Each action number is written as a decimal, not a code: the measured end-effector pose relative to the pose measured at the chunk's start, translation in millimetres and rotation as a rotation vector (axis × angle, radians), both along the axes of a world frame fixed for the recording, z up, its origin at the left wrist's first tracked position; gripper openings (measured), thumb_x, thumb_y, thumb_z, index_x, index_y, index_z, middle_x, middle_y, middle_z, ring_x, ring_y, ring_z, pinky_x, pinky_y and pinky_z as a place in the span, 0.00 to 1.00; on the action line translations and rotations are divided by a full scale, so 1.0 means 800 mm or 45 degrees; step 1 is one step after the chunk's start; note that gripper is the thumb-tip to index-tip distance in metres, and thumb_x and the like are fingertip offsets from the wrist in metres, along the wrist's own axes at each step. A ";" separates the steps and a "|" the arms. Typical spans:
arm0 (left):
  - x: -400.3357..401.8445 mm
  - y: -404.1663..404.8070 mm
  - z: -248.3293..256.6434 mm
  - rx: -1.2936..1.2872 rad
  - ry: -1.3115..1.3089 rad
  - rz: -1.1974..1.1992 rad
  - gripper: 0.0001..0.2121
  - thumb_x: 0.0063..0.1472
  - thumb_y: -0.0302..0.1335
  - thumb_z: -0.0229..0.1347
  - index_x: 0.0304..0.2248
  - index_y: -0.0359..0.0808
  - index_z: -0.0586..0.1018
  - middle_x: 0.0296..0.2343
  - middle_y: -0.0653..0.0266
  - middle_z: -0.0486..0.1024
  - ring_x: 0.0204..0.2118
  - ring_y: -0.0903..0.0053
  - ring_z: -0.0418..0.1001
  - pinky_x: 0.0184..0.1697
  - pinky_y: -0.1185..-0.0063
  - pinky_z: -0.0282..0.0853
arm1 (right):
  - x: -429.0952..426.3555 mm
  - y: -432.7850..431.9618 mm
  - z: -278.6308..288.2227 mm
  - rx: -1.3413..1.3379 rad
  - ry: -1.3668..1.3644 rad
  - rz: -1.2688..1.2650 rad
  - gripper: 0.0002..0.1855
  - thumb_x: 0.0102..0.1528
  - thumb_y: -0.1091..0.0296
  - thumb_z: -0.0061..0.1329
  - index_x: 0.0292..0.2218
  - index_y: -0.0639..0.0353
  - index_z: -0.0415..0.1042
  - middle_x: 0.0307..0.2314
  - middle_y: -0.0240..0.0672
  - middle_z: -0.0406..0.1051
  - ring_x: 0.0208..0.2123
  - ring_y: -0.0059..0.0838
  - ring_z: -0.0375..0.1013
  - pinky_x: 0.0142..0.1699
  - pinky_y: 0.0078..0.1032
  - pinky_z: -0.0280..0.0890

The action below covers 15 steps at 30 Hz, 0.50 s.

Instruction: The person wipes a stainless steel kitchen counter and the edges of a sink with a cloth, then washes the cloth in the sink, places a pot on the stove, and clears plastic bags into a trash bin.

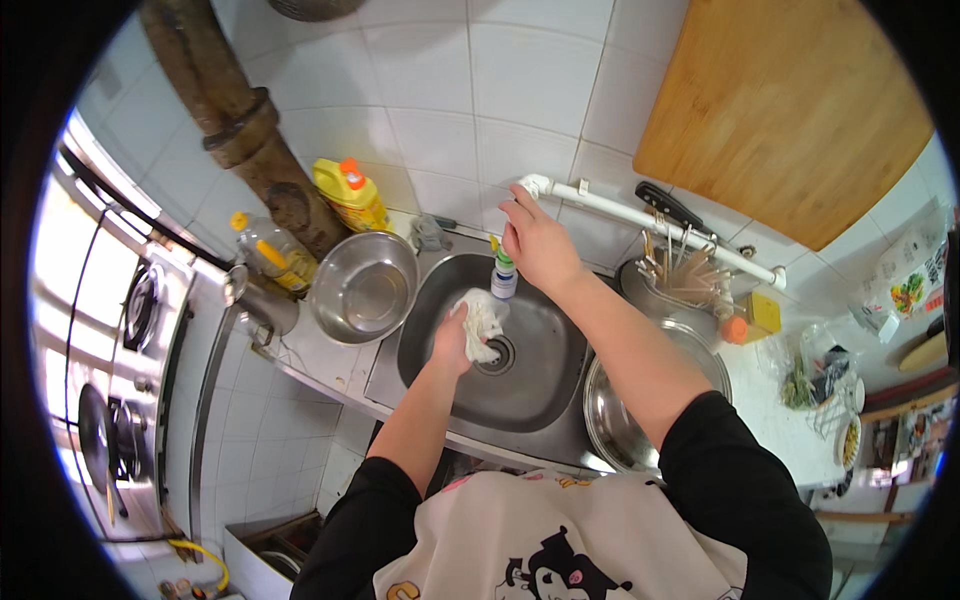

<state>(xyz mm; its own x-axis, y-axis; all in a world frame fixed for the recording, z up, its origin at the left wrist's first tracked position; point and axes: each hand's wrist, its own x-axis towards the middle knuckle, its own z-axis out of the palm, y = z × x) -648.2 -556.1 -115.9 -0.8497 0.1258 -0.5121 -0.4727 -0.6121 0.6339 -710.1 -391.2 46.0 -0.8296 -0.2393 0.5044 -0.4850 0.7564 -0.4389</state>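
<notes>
My left hand (451, 337) is in the sink, closed around a bunched white cloth (480, 324). The cloth hangs over the drain (496, 354) of the stainless steel sink (536, 375). Above the back rim, my right hand (541, 244) is raised with its fingers apart, close to the elbow of a white water pipe (534, 184). Nothing shows in its grip, and I cannot tell if it touches the pipe. Just below its fingers hangs a tap nozzle (505, 277), white with a green collar; the hand hides the tap's upper part.
Left of the sink stand a steel basin (367, 289), a yellow detergent bottle (351, 196) and an oil bottle (279, 255). On the right are a steel pot (611, 420), chopsticks (690, 274) in a holder and a knife (666, 202). A wooden cutting board (787, 112) hangs above.
</notes>
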 end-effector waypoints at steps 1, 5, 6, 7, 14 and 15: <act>-0.014 0.003 -0.015 0.121 0.021 -0.034 0.14 0.63 0.36 0.42 0.45 0.39 0.66 0.34 0.64 0.72 0.31 0.74 0.72 0.28 0.75 0.67 | -0.001 0.003 -0.001 -0.007 0.017 0.053 0.15 0.48 0.73 0.45 0.40 0.61 0.65 0.48 0.46 0.61 0.35 0.46 0.70 0.37 0.33 0.68; -0.044 0.027 -0.024 0.297 -0.094 -0.117 0.15 0.60 0.38 0.42 0.42 0.38 0.69 0.34 0.63 0.73 0.32 0.71 0.72 0.31 0.75 0.67 | 0.003 0.020 0.004 -0.016 -0.025 0.143 0.17 0.48 0.76 0.44 0.42 0.61 0.65 0.49 0.46 0.60 0.35 0.45 0.70 0.37 0.32 0.68; -0.049 0.029 -0.022 0.312 -0.094 -0.143 0.15 0.59 0.38 0.42 0.41 0.38 0.70 0.34 0.63 0.73 0.33 0.71 0.72 0.32 0.74 0.67 | 0.003 0.022 0.003 -0.009 -0.008 0.158 0.18 0.48 0.77 0.44 0.43 0.60 0.65 0.49 0.45 0.60 0.35 0.44 0.71 0.37 0.31 0.68; -0.054 0.030 -0.026 0.317 -0.115 -0.166 0.15 0.59 0.38 0.42 0.41 0.38 0.70 0.34 0.63 0.73 0.33 0.71 0.72 0.32 0.74 0.67 | 0.003 0.023 0.002 -0.005 -0.026 0.132 0.18 0.48 0.77 0.44 0.43 0.60 0.65 0.49 0.45 0.60 0.35 0.44 0.71 0.37 0.31 0.68; -0.082 0.028 -0.068 0.509 -0.108 -0.187 0.16 0.58 0.33 0.37 0.44 0.37 0.68 0.38 0.60 0.71 0.42 0.65 0.70 0.45 0.67 0.65 | 0.003 0.015 0.006 -0.071 -0.049 0.211 0.19 0.49 0.77 0.43 0.44 0.60 0.64 0.51 0.46 0.58 0.38 0.43 0.70 0.40 0.28 0.67; -0.082 0.033 -0.064 0.513 -0.115 -0.197 0.16 0.58 0.33 0.37 0.44 0.37 0.68 0.38 0.60 0.71 0.42 0.65 0.70 0.45 0.67 0.65 | 0.003 0.017 0.004 -0.058 -0.056 0.214 0.19 0.49 0.77 0.43 0.45 0.61 0.64 0.51 0.47 0.57 0.40 0.43 0.69 0.42 0.28 0.66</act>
